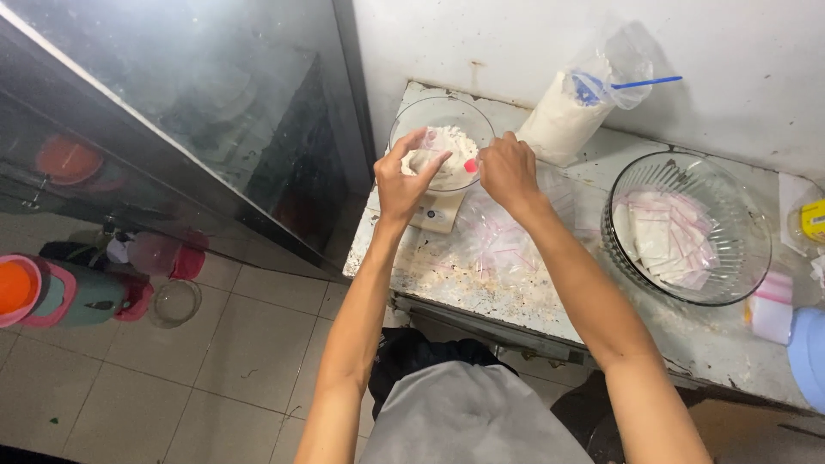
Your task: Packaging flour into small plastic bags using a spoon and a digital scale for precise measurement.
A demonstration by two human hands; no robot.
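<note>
Big bowl (756, 225) right of the scale (436, 213) already holds several filled packets (670, 236), empties (507, 245) remain, and left hand (404, 182) pinches a small bag (423, 160) while right hand (509, 170) is closed on a pink scoop (470, 166).

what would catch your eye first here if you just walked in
Both hands meet over a small glass bowl of white powder on a scale at the table's back left corner: the left hand pinches a small filled bag, the right hand holds something red-tipped. To the right sits a big glass bowl of packed bags.

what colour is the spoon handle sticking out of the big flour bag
Blue. The spoon handle pokes out of the clear bag of white powder by the wall, clearest in the head view.
</note>
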